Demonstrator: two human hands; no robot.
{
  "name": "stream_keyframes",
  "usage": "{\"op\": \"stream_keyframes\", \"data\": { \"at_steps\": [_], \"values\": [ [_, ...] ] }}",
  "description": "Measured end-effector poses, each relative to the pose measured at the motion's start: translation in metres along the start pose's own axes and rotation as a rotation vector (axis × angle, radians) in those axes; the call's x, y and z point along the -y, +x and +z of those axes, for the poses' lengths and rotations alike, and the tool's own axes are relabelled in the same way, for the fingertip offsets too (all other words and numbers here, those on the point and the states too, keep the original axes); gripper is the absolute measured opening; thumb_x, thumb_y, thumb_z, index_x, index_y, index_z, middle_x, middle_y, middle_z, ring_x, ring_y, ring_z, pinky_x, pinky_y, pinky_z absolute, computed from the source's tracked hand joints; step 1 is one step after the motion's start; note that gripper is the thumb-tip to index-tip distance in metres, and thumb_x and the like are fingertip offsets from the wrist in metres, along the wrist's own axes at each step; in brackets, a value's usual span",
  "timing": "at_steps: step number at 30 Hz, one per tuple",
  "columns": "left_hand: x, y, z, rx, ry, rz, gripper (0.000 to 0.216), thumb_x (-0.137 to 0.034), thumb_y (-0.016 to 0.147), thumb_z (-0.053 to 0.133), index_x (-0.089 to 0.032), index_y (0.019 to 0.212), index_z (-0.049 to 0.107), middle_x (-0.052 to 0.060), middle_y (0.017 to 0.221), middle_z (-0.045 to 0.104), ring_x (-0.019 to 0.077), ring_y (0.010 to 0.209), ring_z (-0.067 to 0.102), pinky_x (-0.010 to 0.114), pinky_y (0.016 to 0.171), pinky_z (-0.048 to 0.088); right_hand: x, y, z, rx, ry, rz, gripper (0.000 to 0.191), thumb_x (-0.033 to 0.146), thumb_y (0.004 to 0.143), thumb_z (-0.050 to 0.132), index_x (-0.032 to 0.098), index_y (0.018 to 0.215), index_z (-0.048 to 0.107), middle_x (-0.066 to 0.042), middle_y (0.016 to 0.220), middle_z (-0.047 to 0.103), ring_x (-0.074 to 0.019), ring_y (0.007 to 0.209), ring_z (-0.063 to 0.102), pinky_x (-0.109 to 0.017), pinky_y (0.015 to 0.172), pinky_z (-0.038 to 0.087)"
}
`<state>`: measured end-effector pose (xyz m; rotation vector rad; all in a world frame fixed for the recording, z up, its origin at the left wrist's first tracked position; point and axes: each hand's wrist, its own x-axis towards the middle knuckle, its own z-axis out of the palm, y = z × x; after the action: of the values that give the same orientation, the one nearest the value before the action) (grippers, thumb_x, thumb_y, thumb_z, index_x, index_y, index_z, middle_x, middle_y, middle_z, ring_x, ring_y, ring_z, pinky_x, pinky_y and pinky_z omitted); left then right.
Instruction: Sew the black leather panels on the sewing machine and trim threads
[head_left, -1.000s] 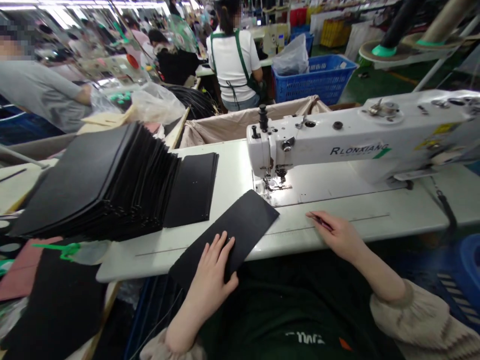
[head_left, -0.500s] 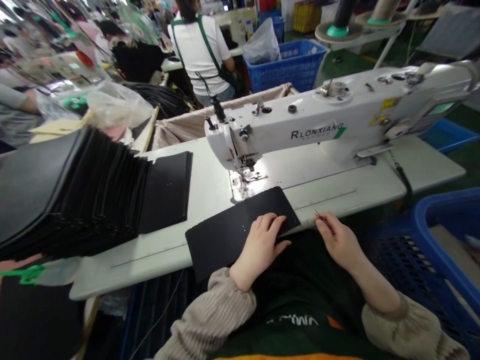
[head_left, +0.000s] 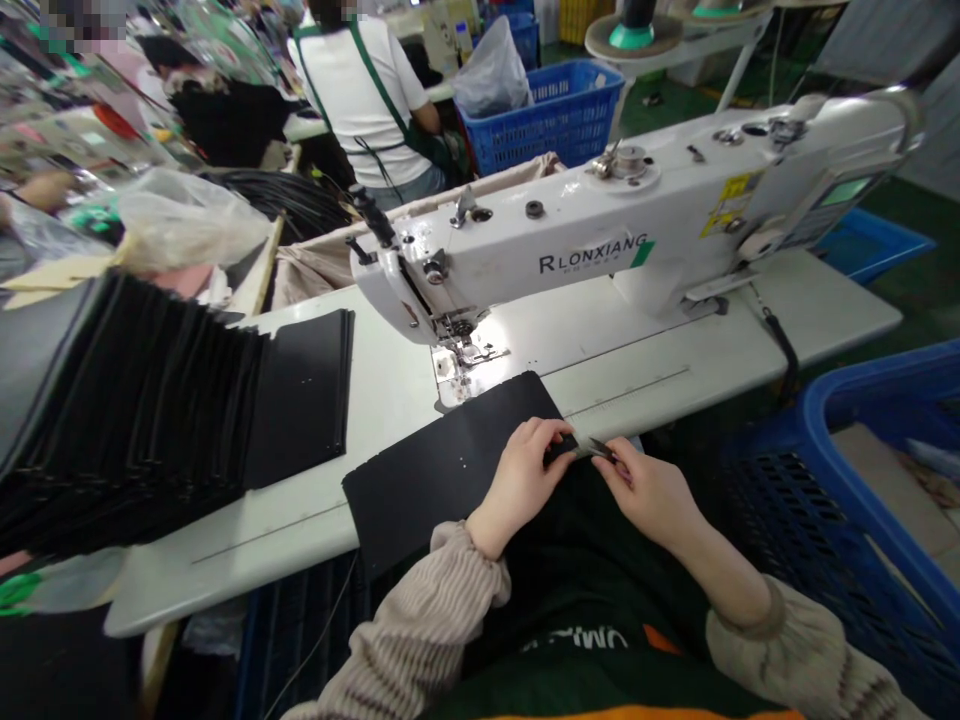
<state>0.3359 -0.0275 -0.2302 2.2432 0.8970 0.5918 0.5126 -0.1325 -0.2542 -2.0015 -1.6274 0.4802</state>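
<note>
A black rectangular panel [head_left: 442, 455], leather-like with small holes, lies slanted across the table's front edge, its near-left corner hanging over. My left hand [head_left: 521, 475] rests on its right part, thumb and fingertips closed at the right-hand corner. Just right of that corner, my right hand [head_left: 652, 495] is closed around small thread snips [head_left: 602, 449]. Their pointed metal tip points left toward my left fingertips; the handles are mostly hidden in the palm. Behind the panel stands the needle area [head_left: 465, 365] of a white sewing machine [head_left: 585, 220], lit by a lamp.
On the left rise a thick stack of black panels [head_left: 142, 400] and a lower pile [head_left: 300, 395]. A blue basket [head_left: 817, 420] stands at the right; another blue basket [head_left: 547, 115] is behind the machine. A person in a white shirt [head_left: 360, 100] sits beyond.
My right hand has moved left with the snips, close to the panel's corner. My left hand has slid toward that corner and its fingers have closed there. The camera view has shifted right.
</note>
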Motion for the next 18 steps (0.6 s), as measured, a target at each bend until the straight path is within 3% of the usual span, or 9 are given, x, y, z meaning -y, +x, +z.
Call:
{"op": "stream_keyframes", "data": {
  "at_steps": [2,5,11,18],
  "values": [
    [-0.003,0.002,0.005,0.029,0.141,0.043,0.031,-0.022,0.088,0.068,-0.028,0.119,0.063,0.003,0.102,0.060,0.0208,0.096,0.055,0.036,0.086,0.044,-0.006,0.002,-0.005,-0.097,0.021,0.027,0.026,0.046,0.098,0.044,0.024,0.099,0.057,0.002,0.072,0.065,-0.0167,0.064,0.063,-0.027,0.058,0.036],
    [-0.005,0.006,0.011,-0.001,0.209,0.026,0.010,-0.025,0.092,0.063,-0.026,0.100,0.070,0.003,0.096,0.062,0.0205,0.091,0.055,0.036,0.083,0.042,-0.016,0.002,-0.013,-0.168,0.042,0.057,0.027,0.047,0.098,0.045,0.023,0.101,0.057,0.001,0.073,0.065,-0.0167,0.065,0.063,-0.026,0.059,0.037],
    [-0.004,0.006,-0.001,-0.078,-0.176,-0.109,0.008,-0.026,0.094,0.061,-0.021,0.092,0.067,0.000,0.088,0.062,0.0135,0.078,0.057,0.026,0.072,0.045,-0.011,0.001,-0.010,-0.040,-0.038,-0.039,0.025,0.045,0.099,0.043,0.023,0.096,0.056,0.003,0.068,0.064,-0.0153,0.060,0.061,-0.026,0.056,0.032],
    [-0.003,0.006,-0.001,-0.057,-0.235,-0.127,0.009,-0.026,0.093,0.061,-0.020,0.090,0.066,0.000,0.087,0.062,0.0128,0.079,0.057,0.025,0.073,0.045,0.015,0.014,0.001,0.008,-0.259,-0.172,0.027,0.039,0.101,0.040,0.021,0.087,0.055,-0.001,0.076,0.069,-0.0161,0.062,0.062,-0.029,0.055,0.024]
  ]
}}
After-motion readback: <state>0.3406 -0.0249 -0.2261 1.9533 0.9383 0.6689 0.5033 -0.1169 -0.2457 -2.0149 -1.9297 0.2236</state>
